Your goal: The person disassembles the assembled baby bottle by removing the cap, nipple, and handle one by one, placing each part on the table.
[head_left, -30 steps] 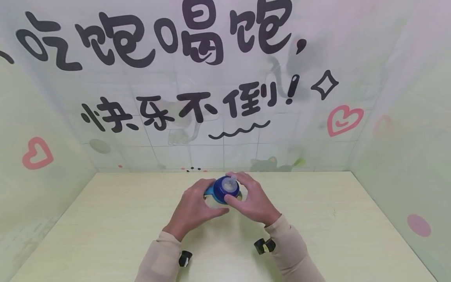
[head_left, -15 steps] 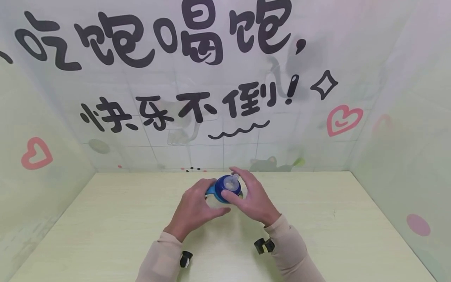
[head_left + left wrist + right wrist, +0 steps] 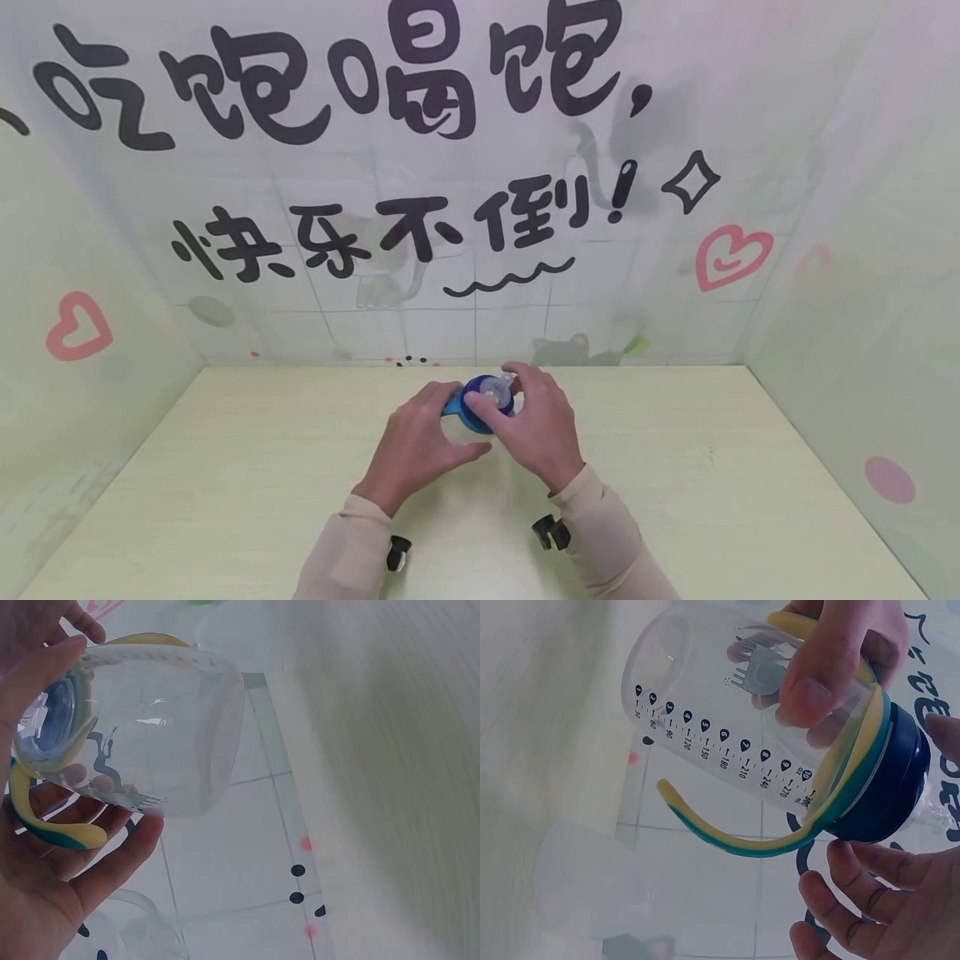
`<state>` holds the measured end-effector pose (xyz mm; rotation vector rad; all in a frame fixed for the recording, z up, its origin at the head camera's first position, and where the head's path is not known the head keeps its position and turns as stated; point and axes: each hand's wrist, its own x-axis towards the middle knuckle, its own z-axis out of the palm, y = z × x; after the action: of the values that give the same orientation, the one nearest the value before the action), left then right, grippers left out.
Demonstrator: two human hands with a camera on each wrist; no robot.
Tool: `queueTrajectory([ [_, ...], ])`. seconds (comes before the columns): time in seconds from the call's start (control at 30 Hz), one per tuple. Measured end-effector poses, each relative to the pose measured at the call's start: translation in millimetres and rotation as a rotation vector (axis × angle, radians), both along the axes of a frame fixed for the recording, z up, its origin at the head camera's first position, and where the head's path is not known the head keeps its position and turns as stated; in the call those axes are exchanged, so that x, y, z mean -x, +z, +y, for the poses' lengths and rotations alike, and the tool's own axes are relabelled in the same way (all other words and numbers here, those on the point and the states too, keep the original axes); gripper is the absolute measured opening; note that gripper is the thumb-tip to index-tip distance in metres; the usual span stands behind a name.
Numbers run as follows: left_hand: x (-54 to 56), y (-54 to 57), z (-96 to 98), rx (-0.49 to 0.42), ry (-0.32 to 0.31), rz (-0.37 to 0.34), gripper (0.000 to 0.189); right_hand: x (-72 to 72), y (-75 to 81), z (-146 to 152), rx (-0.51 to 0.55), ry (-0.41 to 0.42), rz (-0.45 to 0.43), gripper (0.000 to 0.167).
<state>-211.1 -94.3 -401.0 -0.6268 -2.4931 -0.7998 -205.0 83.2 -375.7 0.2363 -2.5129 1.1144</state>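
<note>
Baby bottle [image 3: 712, 727] is held tilted above the table [image 3: 675, 483], before the lettered back wall [image 3: 420, 183]. Its body is gripped by the left hand [image 3: 411, 446], while its blue collar [image 3: 885, 780] is pinched by the right hand [image 3: 543, 429], close beside the clear teat [image 3: 936, 814]. Collar, teat and the yellow-and-green handle [image 3: 742, 847] are already seated, so assembly is judged mostly complete; whether the collar is fully tight cannot be told. No liquid can be made out inside. Unfitted, a translucent cup-shaped piece [image 3: 592, 877] is seen apart from the bottle.
</note>
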Motion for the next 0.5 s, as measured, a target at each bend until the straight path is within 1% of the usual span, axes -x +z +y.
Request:
queueTrajectory([
  [0.1, 0.2, -1.1, -0.2, 0.009, 0.002, 0.009, 0.072, -0.8, -0.6, -1.1, -0.013, -0.011, 0.017, 0.059],
  [0.23, 0.2, -1.1, -0.7, 0.017, 0.003, 0.026, 0.072, -0.6, -1.6, -1.3, -0.026, -0.009, 0.037, 0.052],
  [0.4, 0.0, -0.1, -1.1, 0.017, -0.002, 0.040, 0.073, -0.7, -1.0, -0.5, -0.017, 0.006, 0.052, 0.048],
  [0.5, -0.1, 1.1, -1.5, 0.004, -0.005, 0.027, 0.074, 0.0, -0.3, 0.4, -0.004, 0.031, 0.059, 0.047],
])
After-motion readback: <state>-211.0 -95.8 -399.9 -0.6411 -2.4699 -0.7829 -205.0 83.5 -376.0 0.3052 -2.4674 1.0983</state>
